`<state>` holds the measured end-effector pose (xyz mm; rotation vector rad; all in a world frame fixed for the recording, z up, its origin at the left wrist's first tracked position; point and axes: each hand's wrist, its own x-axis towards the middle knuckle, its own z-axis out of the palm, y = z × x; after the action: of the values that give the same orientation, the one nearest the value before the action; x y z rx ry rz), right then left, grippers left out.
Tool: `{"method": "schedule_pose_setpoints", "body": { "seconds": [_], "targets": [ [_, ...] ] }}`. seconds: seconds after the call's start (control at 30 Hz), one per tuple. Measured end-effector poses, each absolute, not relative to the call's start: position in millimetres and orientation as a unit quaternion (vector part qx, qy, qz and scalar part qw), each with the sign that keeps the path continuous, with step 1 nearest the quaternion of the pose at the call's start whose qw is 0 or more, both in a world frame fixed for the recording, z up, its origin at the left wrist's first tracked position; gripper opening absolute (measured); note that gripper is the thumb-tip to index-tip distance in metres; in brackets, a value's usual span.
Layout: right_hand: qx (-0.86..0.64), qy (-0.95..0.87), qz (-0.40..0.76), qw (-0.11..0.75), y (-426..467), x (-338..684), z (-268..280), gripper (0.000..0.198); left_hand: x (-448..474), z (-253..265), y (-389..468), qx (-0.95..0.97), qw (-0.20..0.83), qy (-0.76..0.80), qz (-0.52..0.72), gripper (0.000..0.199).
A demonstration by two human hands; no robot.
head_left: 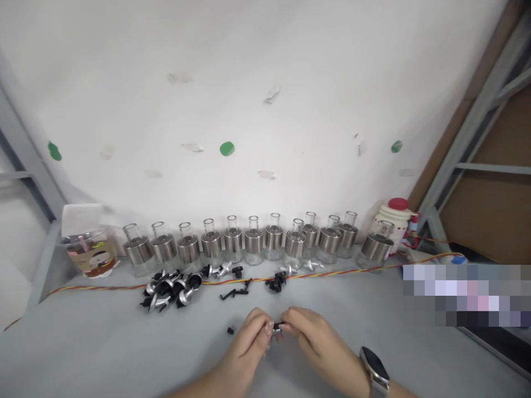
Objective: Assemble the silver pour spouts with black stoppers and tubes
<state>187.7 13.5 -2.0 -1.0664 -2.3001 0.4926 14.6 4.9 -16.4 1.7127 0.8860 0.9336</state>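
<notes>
Near the front edge of the table (103, 342), the left hand (249, 337) and the right hand (309, 334) meet fingertip to fingertip, both sets of fingers pinched narrow on a small black part (277, 327) held just above the surface. A tiny black piece (230, 330) lies loose on the table just left of the left hand. Further back sits a heap of black-and-silver pourer spouts (170, 288), with a few more spouts (222, 271) scattered nearer the back edge, where a row of glass bottles with steel collars (253, 240) lines the wall. A twisted red-and-yellow cord (332, 271) runs along in front of them. I'd judge the grip is the weak point: the part is so small that a slip could flick it away among the other bits, and the loose piece beside the left hand could easily be brushed off towards the edge. A watch (375, 371) sits on the right wrist.
</notes>
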Motion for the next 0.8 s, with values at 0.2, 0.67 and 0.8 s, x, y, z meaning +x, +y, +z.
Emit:
{"method": "schedule_pose_setpoints", "body": {
  "seconds": [0.2, 0.67, 0.8],
  "targets": [
    [-0.412, -0.862, 0.164, 0.246, 10, 187, 0, 0.019, 14, -6, -2, 0.763, 0.397, 0.36, 0.361, 0.024],
    [-0.348, -0.913, 0.013, 0.213, 6, 186, 3, 0.016, 12, -9, -3, 0.805, 0.324, 0.347, 0.356, 0.021],
    [-0.366, -0.903, 0.047, 0.22, 6, 188, 4, 0.017, 10, -7, -2, 0.82, 0.322, 0.332, 0.338, 0.021]
  ]
}}
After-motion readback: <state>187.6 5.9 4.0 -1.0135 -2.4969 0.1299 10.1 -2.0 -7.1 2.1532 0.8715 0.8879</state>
